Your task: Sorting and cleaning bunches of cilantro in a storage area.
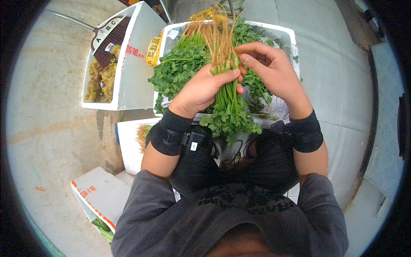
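My left hand (208,85) grips a bunch of coriander (228,93) around its green stems, with the thumb across the front. The bunch is held with its tan roots pointing away from me and its leaves hanging towards my lap. At its right side, my right hand (266,66) has its fingertips against the stems near the roots. Whether it pinches a stem is hard to see. Below both hands, a white foam box (293,41) lined with printed paper holds more coriander (184,69), some with roots showing at the back.
Left of the box, another foam box (136,77) holds yellowish material (102,77) and a brown-bristled broom head (110,40). A smaller white container (130,151) with rooted greens stands near my left knee. A lidded foam box (99,192) is lower left.
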